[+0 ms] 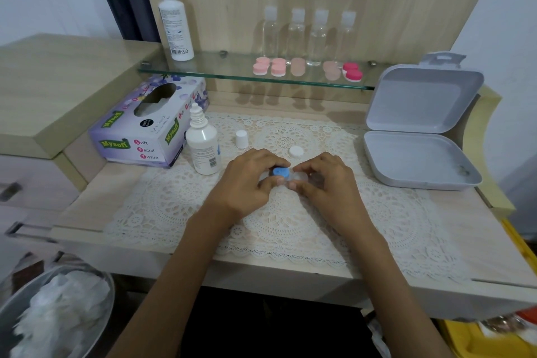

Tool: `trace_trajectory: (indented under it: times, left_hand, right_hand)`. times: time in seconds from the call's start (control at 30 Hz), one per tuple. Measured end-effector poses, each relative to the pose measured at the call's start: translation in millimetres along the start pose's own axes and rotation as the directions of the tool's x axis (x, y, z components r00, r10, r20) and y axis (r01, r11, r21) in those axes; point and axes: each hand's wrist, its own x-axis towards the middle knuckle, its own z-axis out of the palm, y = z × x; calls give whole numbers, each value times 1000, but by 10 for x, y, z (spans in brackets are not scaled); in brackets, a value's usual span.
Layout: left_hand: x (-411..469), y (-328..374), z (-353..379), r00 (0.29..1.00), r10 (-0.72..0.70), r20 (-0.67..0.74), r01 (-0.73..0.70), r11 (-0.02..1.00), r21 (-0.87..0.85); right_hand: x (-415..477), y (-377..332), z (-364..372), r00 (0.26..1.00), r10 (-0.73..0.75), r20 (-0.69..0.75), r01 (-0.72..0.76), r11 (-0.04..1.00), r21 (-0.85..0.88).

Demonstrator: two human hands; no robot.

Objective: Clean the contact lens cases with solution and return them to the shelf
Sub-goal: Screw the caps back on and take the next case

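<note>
— Contact lens case [298,176], where is it?
— Centre of the frame, over the lace mat [290,227] on the counter [465,212], held between both hands. Whether it touches the mat I cannot tell.
— Which way does it lie?
— Long axis runs left to right across the frame, with the blue cap [280,172] at the left end, facing up. The clear right end is mostly under fingers, so whether that well is capped or open is hidden.
— The grip on each side?
— Left hand [247,180]: grip closed, thumb and curled fingers pinching round the blue cap. Right hand [322,180]: grip closed too, fingertips pinching the clear body.
— Anything loose nearby?
— A round white cap [296,151] lies on the mat just behind the hands, with a taller bottle cap [241,139] left of it. The solution bottle [203,151] stands upright centre-left, beside the tissue box [145,128].
— And the shelf?
— Glass shelf [203,71], upper middle, carries pink cases [268,67] in front of four clear bottles [296,35]; their details blur. An open grey box [418,136] sits at right, and a bowl [110,288] at lower left is cut off by the frame edge
</note>
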Motion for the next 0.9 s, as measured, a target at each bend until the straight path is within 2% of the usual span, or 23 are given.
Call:
trace_trajectory:
  times: [0.3, 0.9]
  left_hand:
    - [-5, 10, -6, 1000, -12, -13, 11, 998, -58]
    - [-1, -3, -9, 999, 33, 3, -33, 999, -33]
  right_hand:
    - [0, -6, -2, 1000, 14, 3, -14, 1000, 6]
    - [-3, -1, 2, 1000, 21, -5, -21, 999, 30]
